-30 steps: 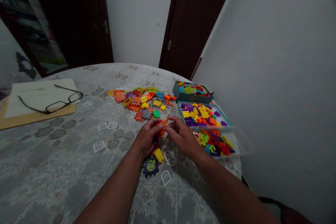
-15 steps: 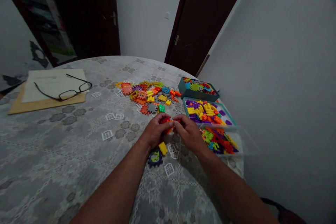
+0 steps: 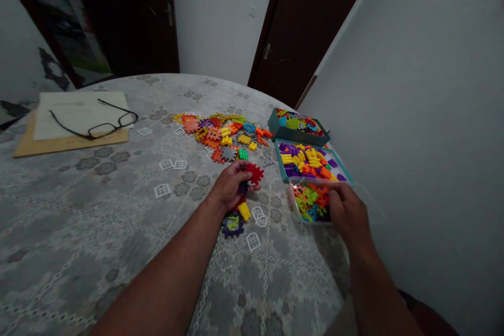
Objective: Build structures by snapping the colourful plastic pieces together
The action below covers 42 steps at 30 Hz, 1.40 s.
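Observation:
My left hand [image 3: 231,185] is closed around a red toothed building piece [image 3: 255,174], with a dark purple piece partly hidden under the fingers. Below this hand lie a yellow block [image 3: 244,211] and a dark purple square piece [image 3: 233,224] with a green figure inside. My right hand [image 3: 350,212] reaches over the right end of a clear plastic tray [image 3: 293,200]. Its fingers are drawn together among the green, orange and blue pieces [image 3: 309,197]; what they grip, if anything, is hidden.
A heap of colourful pieces [image 3: 214,134] lies beyond my left hand. Behind the clear tray stand a teal-edged tray [image 3: 280,165] of yellow and purple pieces and a full teal box [image 3: 299,136]. White window pieces [image 3: 161,191] are scattered about. Glasses [image 3: 112,128] rest on papers [image 3: 59,110].
My right hand has left the red piece and moved right to the clear tray. My left hand keeps the red piece, which now shows more fully.

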Available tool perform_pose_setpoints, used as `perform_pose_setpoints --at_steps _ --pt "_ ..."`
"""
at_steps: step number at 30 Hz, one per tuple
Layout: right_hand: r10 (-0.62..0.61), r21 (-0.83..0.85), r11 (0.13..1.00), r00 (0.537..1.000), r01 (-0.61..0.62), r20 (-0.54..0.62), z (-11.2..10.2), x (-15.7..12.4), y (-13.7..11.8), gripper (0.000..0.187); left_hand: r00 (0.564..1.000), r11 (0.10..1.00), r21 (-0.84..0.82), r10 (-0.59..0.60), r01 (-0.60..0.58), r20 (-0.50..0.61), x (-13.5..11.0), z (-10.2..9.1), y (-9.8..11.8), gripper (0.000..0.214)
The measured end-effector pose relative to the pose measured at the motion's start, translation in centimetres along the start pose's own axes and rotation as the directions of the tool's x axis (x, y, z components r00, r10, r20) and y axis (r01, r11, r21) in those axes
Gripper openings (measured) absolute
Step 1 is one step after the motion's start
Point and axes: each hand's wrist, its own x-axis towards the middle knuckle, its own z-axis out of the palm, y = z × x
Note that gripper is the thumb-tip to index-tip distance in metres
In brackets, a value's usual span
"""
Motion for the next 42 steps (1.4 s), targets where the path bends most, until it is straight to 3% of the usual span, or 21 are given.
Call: perform_pose_setpoints --at_steps 3,6,8,11,16,19,21,28,34,36,38,40,42 --pt "-0.081 -0.138 0.988 0.996 0.074 -0.043 0.1 0.1 2.3 0.032 1.0 1.0 -0.026 0.002 -0.002 -0.011 -0.1 0.0 0.1 0.037" --pt "-0.241 -0.153 0.962 0.965 0.224 -0.105 0.5 -0.2 2.1 0.03 1.0 0.998 -0.056 -0.01 0.01 -0.011 0.0 -0.1 0.2 0.036" --pt "-0.298 -0.064 0.954 0.951 0.294 -0.082 0.8 -0.7 0.3 0.03 1.0 0.998 -0.057 -0.02 0.02 -0.002 0.0 -0.2 0.3 0.037" --pt "-0.369 0.146 0.922 0.928 0.358 0.052 1.5 -1.6 -3.8 0.027 0.998 0.999 -0.026 -0.039 0.04 0.04 -0.1 -0.3 0.3 0.038" --pt "-0.544 0.4 0.804 0.816 0.44 0.195 3.4 -1.6 -10.1 0.029 0.991 0.997 0.055 -0.066 0.06 0.118 -0.4 -0.3 0.4 0.042" --pt "-0.617 0.474 0.748 0.749 0.464 0.242 4.7 -1.0 -12.2 0.029 0.98 0.993 0.101 -0.079 0.061 0.183 -0.5 -0.4 0.4 0.041" --pt "-0.627 0.5 0.738 0.735 0.453 0.259 5.3 -0.6 -12.8 0.027 0.975 0.992 0.119 -0.075 0.051 0.207 -0.5 -0.4 0.4 0.039" --pt "-0.465 0.513 0.822 0.813 0.249 0.35 5.9 2.3 -12.0 0.016 0.993 0.991 0.123 -0.06 0.048 0.103 -0.4 -0.1 0.3 0.036" --pt "-0.243 0.524 0.851 0.913 0.039 0.327 7.0 10.3 -8.0 0.019 0.999 0.998 -0.044 -0.035 0.036 0.022 -0.3 -0.1 0.9 0.029" --pt "-0.154 0.418 0.907 0.961 0.045 0.229 7.1 13.7 -6.4 0.024 0.999 0.994 -0.102 -0.036 0.038 0.017 -0.2 -0.3 1.1 0.027" --pt "-0.111 0.173 0.98 0.99 0.096 0.082 7.0 17.1 -4.9 0.028 1.0 0.99 -0.142 -0.021 0.023 0.014 -0.2 -0.6 1.2 0.031" --pt "-0.093 -0.077 0.993 0.995 0.091 -0.021 6.7 20.1 -3.7 0.033 1.0 0.987 -0.158 0.003 -0.004 -0.003 -0.2 -0.7 1.3 0.04" --pt "-0.063 -0.196 0.979 0.996 0.051 -0.056 6.5 22.7 -2.7 0.038 0.999 0.987 -0.159 0.024 -0.031 -0.042 -0.1 -0.8 1.3 0.045"
